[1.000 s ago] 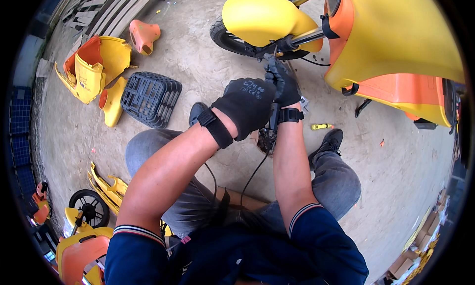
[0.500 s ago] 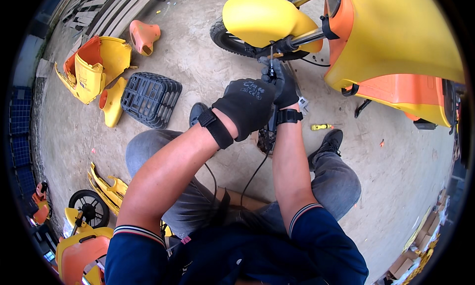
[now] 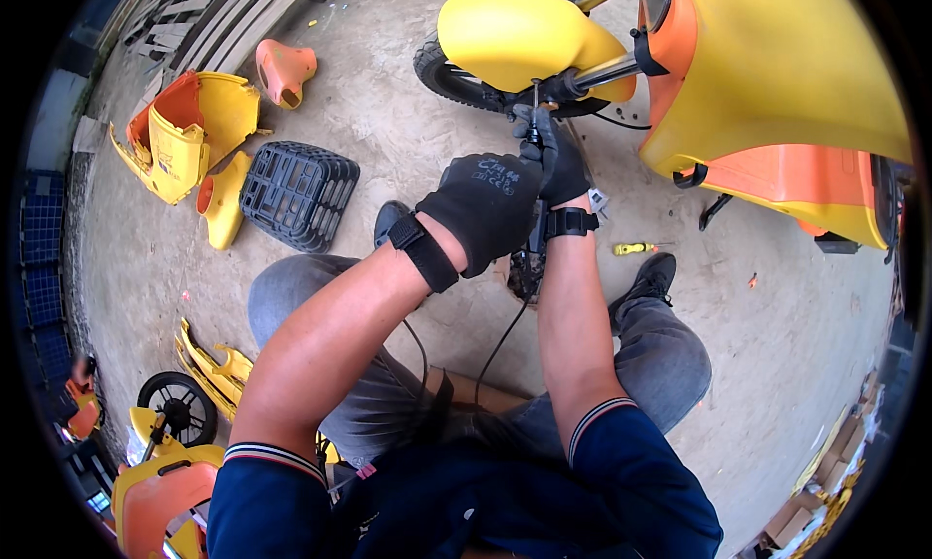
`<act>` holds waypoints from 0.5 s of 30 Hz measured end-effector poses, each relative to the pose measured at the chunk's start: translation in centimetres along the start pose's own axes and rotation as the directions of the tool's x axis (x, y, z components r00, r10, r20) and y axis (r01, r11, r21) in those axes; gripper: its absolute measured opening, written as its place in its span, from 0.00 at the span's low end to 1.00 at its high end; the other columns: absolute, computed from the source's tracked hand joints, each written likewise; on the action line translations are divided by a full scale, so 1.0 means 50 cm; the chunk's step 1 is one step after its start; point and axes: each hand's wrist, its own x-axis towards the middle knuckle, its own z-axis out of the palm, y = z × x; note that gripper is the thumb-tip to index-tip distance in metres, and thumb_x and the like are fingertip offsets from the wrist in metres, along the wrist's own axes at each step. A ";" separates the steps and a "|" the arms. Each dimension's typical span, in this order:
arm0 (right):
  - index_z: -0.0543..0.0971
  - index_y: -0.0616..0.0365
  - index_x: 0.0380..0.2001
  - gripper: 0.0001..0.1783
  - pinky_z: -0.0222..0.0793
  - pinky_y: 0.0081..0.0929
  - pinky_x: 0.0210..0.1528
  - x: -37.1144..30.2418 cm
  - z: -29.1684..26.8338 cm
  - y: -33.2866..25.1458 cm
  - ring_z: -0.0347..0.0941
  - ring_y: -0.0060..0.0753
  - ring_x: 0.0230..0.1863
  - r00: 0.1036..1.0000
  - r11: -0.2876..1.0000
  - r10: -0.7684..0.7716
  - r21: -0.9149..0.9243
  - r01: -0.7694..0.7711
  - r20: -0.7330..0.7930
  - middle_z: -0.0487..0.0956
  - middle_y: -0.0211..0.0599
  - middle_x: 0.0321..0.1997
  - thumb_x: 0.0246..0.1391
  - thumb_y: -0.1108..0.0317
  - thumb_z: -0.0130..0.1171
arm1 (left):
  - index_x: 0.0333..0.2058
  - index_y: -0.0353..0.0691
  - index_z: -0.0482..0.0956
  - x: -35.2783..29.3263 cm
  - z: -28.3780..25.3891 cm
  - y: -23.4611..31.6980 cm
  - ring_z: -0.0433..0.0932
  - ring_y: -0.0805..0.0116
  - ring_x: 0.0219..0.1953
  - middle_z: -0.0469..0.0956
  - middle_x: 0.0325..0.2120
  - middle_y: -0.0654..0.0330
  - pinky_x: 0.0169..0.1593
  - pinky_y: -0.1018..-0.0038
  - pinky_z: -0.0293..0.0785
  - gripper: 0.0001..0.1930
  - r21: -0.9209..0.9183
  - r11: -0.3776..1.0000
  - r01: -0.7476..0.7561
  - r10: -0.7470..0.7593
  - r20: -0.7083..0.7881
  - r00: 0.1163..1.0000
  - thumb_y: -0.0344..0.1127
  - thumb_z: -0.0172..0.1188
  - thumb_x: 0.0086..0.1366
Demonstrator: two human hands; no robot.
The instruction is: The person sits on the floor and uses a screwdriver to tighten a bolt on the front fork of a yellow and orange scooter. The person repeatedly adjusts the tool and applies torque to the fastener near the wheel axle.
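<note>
Left hand point(image 3: 481, 204) and right hand point(image 3: 553, 156): 2 black gloves, pale lettering on left one. Wrist strap point(image 3: 570, 223) black. Scooter mudguard point(image 3: 524, 34) bright yellow; scooter body point(image 3: 777, 83) yellow with orange trim; front tyre point(image 3: 451, 73) black. Basket point(image 3: 296, 195) black, open grid pattern. Loose body panels point(image 3: 184, 132) yellow and orange. Seat-shaped part point(image 3: 282, 70) orange. Screwdriver point(image 3: 636, 249) on floor: yellow handle. Jeans point(image 3: 660, 350) grey. Shirt sleeves point(image 3: 277, 491) navy, cuffs striped white and red. Floor point(image 3: 388, 141) sandy grey-tan. Small wheel point(image 3: 180, 408) black.
</note>
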 end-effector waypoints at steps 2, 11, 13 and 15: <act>0.75 0.58 0.45 0.21 0.50 0.10 0.16 -0.001 0.002 0.000 0.56 0.11 0.18 1.000 1.000 -0.004 -0.003 0.004 -0.009 0.71 0.27 0.26 0.61 0.53 0.49 | 0.44 0.41 0.73 0.001 0.000 0.000 0.76 0.51 0.36 0.76 0.31 0.52 0.38 0.59 0.72 0.18 -0.001 1.000 0.000 0.000 0.008 1.000 0.38 0.59 0.54; 0.72 0.63 0.47 0.18 0.63 0.13 0.25 -0.003 0.007 0.004 0.65 0.19 0.27 1.000 0.994 0.009 0.112 -0.008 -0.001 0.72 0.30 0.33 0.62 0.60 0.48 | 0.39 0.40 0.72 -0.002 -0.009 0.001 0.76 0.50 0.36 0.76 0.31 0.51 0.37 0.58 0.72 0.15 -0.026 1.000 -0.009 0.009 0.001 1.000 0.39 0.60 0.54; 0.73 0.64 0.45 0.16 0.66 0.15 0.29 0.001 0.000 0.010 0.68 0.22 0.30 1.000 0.990 0.007 0.140 -0.008 0.009 0.74 0.32 0.34 0.61 0.63 0.49 | 0.39 0.39 0.72 -0.002 -0.013 -0.002 0.76 0.49 0.36 0.76 0.31 0.50 0.38 0.58 0.72 0.15 -0.045 0.999 0.005 -0.006 -0.002 1.000 0.39 0.60 0.55; 0.74 0.63 0.44 0.13 0.68 0.16 0.31 -0.007 -0.014 0.008 0.70 0.23 0.32 0.988 0.986 -0.133 -0.091 0.141 0.084 0.75 0.33 0.35 0.60 0.66 0.50 | 0.39 0.38 0.71 0.004 -0.008 -0.014 0.76 0.48 0.37 0.76 0.31 0.49 0.39 0.58 0.72 0.16 -0.073 0.996 0.042 -0.042 -0.007 0.999 0.39 0.59 0.55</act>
